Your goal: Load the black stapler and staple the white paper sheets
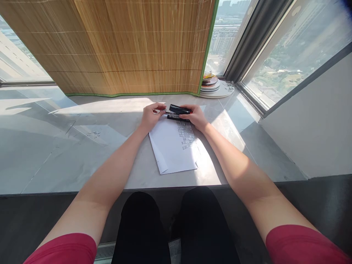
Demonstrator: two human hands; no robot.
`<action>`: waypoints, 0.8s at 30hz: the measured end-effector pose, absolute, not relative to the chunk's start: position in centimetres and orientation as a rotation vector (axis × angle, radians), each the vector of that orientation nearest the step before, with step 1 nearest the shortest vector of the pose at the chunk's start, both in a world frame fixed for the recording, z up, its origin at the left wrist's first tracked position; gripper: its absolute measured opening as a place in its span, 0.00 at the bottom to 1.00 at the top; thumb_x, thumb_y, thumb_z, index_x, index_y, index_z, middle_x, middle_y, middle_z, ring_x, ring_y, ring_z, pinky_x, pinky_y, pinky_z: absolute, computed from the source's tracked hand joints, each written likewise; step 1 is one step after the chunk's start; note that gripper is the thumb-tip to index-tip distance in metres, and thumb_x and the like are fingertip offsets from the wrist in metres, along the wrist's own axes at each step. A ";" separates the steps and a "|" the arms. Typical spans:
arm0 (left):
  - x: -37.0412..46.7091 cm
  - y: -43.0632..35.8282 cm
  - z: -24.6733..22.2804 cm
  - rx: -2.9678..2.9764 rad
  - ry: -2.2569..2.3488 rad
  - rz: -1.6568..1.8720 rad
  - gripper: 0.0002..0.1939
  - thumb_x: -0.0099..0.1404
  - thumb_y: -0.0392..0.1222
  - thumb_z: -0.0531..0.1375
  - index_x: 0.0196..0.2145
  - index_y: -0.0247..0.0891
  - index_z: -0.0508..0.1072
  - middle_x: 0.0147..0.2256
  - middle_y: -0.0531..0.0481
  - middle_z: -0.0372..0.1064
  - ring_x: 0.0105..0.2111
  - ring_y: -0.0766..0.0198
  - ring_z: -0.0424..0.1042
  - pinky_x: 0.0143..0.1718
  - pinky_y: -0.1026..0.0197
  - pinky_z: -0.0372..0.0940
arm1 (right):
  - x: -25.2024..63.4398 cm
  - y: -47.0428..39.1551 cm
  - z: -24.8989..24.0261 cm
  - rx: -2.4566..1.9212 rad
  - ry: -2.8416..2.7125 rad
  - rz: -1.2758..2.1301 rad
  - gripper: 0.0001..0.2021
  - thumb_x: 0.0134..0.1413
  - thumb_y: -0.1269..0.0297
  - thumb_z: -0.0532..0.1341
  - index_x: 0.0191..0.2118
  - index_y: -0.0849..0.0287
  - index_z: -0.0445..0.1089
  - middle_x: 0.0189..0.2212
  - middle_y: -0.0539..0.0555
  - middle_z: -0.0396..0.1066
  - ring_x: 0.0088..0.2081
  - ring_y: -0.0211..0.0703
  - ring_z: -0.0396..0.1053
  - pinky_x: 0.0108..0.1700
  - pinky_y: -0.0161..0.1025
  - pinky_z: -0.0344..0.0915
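Note:
A black stapler (178,110) lies sideways above the far edge of a stack of white paper, its top arm lifted from its base. My right hand (195,116) is wrapped round the stapler's right end. At its left end, my left hand (152,114) pinches with thumb and fingers close to the stapler's opening; what is between the fingertips is too small to make out. The white paper (172,146) bears rows of many staples on its upper right part, and its lower left corner is slightly curled.
Small loose staples (94,134) lie on the grey tiled ledge (68,165) at the left. A bamboo blind (132,47) hangs along the back. Stacked plates (210,86) stand at the back right by the window frame (247,40). A white wall (316,121) bounds the right.

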State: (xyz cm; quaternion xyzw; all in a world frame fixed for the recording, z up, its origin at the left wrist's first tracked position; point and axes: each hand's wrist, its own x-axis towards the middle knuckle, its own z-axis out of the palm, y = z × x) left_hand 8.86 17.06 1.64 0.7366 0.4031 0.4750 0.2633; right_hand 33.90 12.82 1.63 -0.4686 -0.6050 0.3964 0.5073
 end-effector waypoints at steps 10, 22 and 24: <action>8.9 17.4 1.5 2.060 1.051 1.221 0.14 0.59 0.32 0.72 0.43 0.43 0.83 0.45 0.46 0.84 0.44 0.55 0.81 0.49 0.51 0.74 | 34.0 12.8 1.7 -1.110 -1.508 0.927 0.23 0.39 0.59 0.77 0.45 0.59 0.85 0.41 0.55 0.82 0.49 0.56 0.77 0.55 0.52 0.73; 8.9 16.9 1.8 2.182 0.938 1.079 0.14 0.61 0.41 0.72 0.45 0.42 0.82 0.44 0.46 0.84 0.46 0.52 0.81 0.45 0.52 0.71 | 34.1 12.6 1.9 -1.033 -1.478 0.981 0.20 0.37 0.60 0.76 0.42 0.58 0.85 0.36 0.51 0.80 0.42 0.51 0.76 0.52 0.49 0.71; 9.0 16.9 1.9 2.185 0.942 1.079 0.14 0.61 0.40 0.71 0.45 0.42 0.82 0.44 0.46 0.84 0.46 0.52 0.81 0.44 0.52 0.70 | 34.1 12.6 1.9 -1.028 -1.472 0.991 0.19 0.38 0.61 0.75 0.41 0.58 0.85 0.35 0.51 0.80 0.41 0.50 0.76 0.51 0.48 0.71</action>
